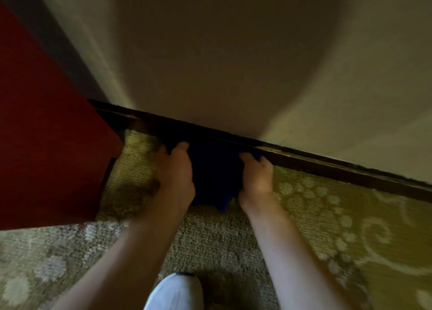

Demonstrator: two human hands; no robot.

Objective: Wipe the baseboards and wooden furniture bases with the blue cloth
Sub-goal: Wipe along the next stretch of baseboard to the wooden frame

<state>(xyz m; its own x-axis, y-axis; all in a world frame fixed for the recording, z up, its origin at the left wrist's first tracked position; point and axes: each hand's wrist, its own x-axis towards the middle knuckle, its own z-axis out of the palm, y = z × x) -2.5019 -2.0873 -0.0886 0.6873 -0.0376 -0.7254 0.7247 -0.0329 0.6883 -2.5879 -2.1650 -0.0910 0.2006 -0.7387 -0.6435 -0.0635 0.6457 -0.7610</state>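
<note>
At the foot of the pale wall [210, 59], a dark wooden baseboard [327, 169] runs from the left side down to the right edge of the view. Against this baseboard the blue cloth [214, 169] is held, spread between the two hands, and its lower edge hangs down to the carpet [350, 227]. The cloth looks very dark here because the place is in shadow.

The left hand [175, 171] grips the left side of the cloth. Its fingers are curled forward over the top of the cloth, at the baseboard, and the fingertips are hidden. The right hand [257, 176] grips the right side in the same way, with fingers bent over the upper edge of the cloth and touching the baseboard. Both forearms reach forward from the bottom of the view, well apart from each other.

To the left stands a reddish-brown piece of wooden furniture [46, 146], its corner near the left hand and its back close to the baseboard. The carpet is olive-green with a pale pattern of dots and curls. Between the forearms, at the bottom edge, the toe of a white shoe [175, 293] is on the carpet.
</note>
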